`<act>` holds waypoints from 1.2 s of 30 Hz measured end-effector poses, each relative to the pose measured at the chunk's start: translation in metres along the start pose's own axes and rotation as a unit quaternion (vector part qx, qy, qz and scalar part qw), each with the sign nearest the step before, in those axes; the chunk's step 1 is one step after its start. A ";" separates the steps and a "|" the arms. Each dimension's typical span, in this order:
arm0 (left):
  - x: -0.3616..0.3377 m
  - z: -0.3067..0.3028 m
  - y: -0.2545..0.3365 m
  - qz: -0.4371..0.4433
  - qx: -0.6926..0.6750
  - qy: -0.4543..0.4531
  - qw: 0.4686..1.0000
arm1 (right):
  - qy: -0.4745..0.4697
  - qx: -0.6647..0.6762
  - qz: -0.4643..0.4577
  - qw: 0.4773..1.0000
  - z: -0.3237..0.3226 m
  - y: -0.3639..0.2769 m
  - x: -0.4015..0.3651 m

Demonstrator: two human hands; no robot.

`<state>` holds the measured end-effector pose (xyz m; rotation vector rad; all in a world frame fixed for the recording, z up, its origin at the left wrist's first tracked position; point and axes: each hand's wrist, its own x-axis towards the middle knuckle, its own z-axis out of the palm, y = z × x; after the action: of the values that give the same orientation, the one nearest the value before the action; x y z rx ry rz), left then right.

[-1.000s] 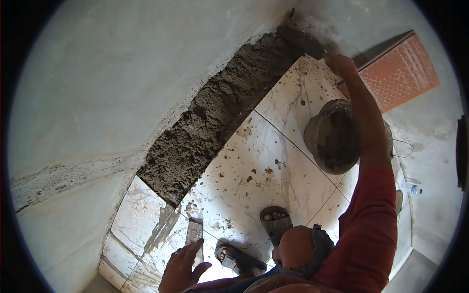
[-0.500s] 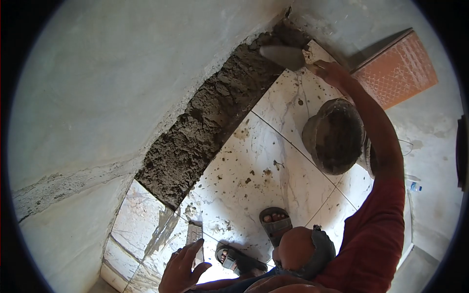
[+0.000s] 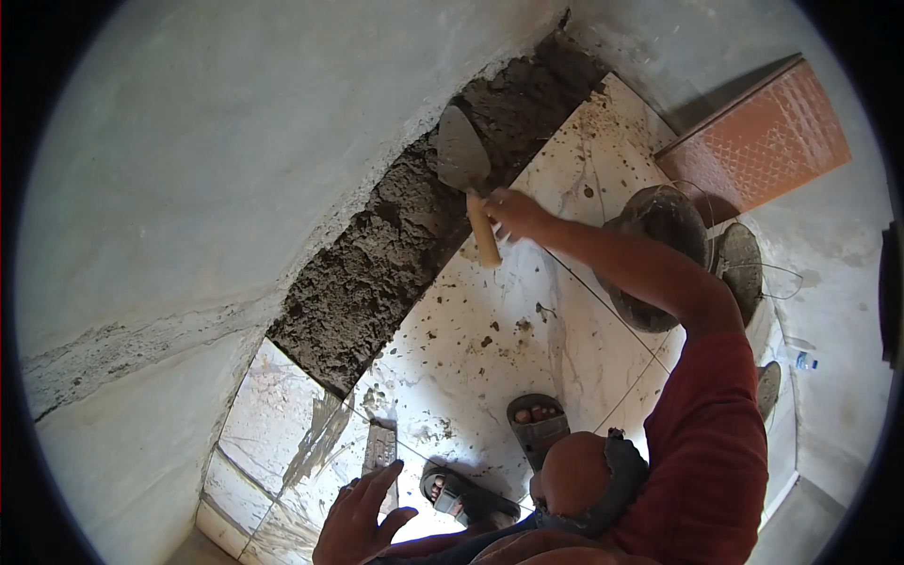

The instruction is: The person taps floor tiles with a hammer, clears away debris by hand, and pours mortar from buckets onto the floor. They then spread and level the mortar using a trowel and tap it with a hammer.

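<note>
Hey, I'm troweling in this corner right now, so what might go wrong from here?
The trowel might slip: the right hand seems to meet it only near the top of its handle, though blur hides the exact grip. The right forearm crosses the bucket in this view, so a low swing could knock it. Specks on the white floor tiles may harden if left.

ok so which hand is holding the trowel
The right hand: it is at the top of the trowel's light-coloured handle. The left hand, at the lower left of the view, is open and well away from it.
</note>
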<state>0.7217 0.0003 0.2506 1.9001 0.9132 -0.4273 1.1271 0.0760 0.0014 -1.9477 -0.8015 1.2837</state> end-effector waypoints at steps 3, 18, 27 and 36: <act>-0.007 0.002 -0.002 -0.017 0.006 -0.006 1.000 | 0.096 -0.422 -0.119 0.893 -0.061 0.016 0.064; -0.012 -0.006 -0.001 -0.066 -0.065 0.001 0.996 | 0.289 -0.612 -0.036 0.735 -0.119 0.003 0.125; -0.014 -0.005 -0.004 -0.034 -0.025 -0.005 0.999 | 0.215 -0.439 -0.208 0.847 -0.241 -0.019 0.139; -0.017 -0.001 -0.004 0.017 0.001 -0.006 1.000 | 0.148 -0.397 -0.206 0.882 -0.224 -0.044 0.021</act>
<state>0.7071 -0.0049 0.2590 1.9095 0.8722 -0.4201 1.3377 0.0760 0.0921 -2.3027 -1.6438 0.3828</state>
